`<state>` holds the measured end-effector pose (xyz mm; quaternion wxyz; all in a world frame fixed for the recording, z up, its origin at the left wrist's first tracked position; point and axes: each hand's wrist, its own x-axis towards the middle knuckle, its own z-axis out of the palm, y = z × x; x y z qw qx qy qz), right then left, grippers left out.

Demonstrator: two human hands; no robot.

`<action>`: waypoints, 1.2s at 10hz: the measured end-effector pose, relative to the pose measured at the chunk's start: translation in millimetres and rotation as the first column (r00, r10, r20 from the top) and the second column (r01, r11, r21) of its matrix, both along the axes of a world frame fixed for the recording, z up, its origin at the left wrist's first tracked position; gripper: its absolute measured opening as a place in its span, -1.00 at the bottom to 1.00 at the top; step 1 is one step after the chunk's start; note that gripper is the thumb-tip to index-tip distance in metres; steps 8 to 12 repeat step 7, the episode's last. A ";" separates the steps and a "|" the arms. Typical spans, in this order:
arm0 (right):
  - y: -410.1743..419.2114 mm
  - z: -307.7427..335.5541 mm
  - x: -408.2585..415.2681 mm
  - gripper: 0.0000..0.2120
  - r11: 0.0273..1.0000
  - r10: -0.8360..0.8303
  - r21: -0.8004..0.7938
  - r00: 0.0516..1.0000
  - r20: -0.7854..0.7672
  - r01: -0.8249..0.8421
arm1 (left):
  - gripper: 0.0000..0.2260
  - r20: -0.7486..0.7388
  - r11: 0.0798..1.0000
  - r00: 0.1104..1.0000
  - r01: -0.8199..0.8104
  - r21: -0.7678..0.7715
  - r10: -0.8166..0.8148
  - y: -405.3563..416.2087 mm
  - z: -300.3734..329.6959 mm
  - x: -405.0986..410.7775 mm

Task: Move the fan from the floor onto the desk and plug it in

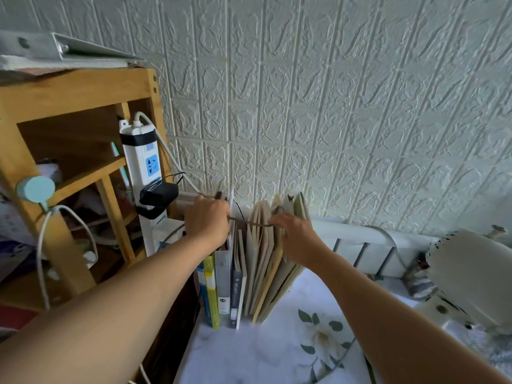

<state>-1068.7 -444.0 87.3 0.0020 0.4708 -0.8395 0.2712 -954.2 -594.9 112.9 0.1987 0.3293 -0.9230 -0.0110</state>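
The white fan (465, 275) stands on the desk (249, 353) at the right edge of view, blurred. A thin grey-brown cord (249, 223) is stretched between my two hands above a row of books. My left hand (207, 221) grips one end of it close to the white power strip (141, 159), which is fixed upright to the wooden shelf unit (83, 90). My right hand (297, 239) pinches the cord over the folders. A short brown piece (219, 194) sticks up by my left hand; I cannot tell if it is the plug.
A black adapter (158, 194) sits in the strip's lower socket, and a blue socket above it is free. Books and folders (249, 273) stand against the textured white wall. A white cable hangs from a blue hook (36, 189) on the shelf. A white rail (360, 239) runs behind the desk.
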 end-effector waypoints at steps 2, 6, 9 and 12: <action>-5.4 1.2 1.1 -0.45 0.999 0.035 -0.008 0.999 -0.015 -0.035 | -0.77 -0.031 0.999 0.999 -0.021 -0.032 0.020 -0.7 2.6 3.8; 2.9 -0.9 10.7 -0.38 0.993 -0.119 -0.021 0.992 0.039 0.120 | -0.74 0.054 0.998 0.999 0.002 -0.066 0.002 10.5 2.1 13.4; 14.5 2.2 13.7 -0.41 0.979 -0.202 -0.015 0.978 0.060 0.203 | -0.73 0.058 0.997 0.996 0.072 -0.026 -0.071 15.1 0.8 11.4; 14.5 2.2 13.7 -0.41 0.979 -0.202 -0.015 0.978 0.060 0.203 | -0.73 0.058 0.997 0.996 0.072 -0.026 -0.071 15.1 0.8 11.4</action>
